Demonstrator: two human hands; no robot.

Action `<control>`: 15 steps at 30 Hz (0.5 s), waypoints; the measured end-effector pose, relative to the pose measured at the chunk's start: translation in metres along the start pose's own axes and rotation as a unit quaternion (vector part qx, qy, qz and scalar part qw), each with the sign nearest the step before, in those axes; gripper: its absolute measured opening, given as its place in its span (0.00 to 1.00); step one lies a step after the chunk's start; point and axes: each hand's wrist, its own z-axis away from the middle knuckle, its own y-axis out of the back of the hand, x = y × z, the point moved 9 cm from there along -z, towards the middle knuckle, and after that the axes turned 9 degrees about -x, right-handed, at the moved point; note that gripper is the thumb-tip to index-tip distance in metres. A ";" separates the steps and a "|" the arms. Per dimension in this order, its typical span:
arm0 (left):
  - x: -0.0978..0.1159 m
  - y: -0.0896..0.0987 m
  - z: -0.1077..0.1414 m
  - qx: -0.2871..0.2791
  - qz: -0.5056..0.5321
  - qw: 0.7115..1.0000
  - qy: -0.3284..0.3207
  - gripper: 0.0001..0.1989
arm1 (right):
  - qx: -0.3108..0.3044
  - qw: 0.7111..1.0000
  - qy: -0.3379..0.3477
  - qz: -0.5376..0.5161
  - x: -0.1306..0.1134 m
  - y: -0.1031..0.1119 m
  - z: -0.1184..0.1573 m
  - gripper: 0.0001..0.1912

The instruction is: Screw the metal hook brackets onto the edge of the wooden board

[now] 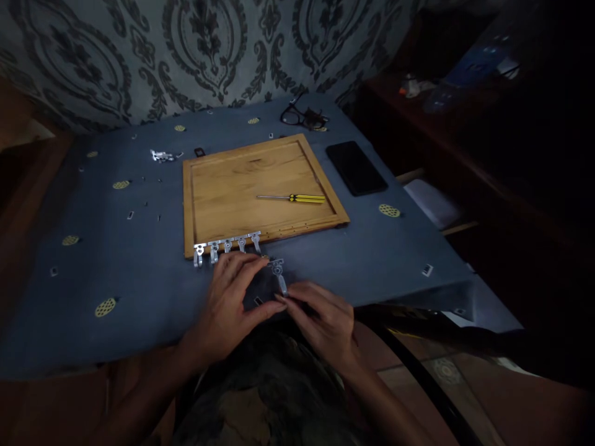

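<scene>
A loose silver metal hook (279, 275) with a flat cross plate is pinched at its lower end by the thumb and fingers of my right hand (325, 314). My left hand (235, 291) is open around the hook's left side, thumb and fingers spread apart. Its fingertips are near the cross plate, and its thumb is close to my right fingertips. Beyond them lies a framed wooden board (242, 179), with several similar hooks (227, 244) in a row along its near edge. A yellow-and-black screwdriver (302, 198) rests across the board.
More metal hooks (163, 156) and tiny screws (159, 218) lie left of the board on the blue patterned tablecloth (153, 297). A black phone (356, 167) is to the right, and eyeglasses (297, 116) sit behind. A plastic bottle (465, 74) is on the dark furniture at the right.
</scene>
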 end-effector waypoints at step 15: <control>0.002 0.006 0.009 -0.022 -0.018 0.999 -0.017 0.24 | -0.052 0.999 0.014 -0.006 -0.003 -0.016 0.004 0.05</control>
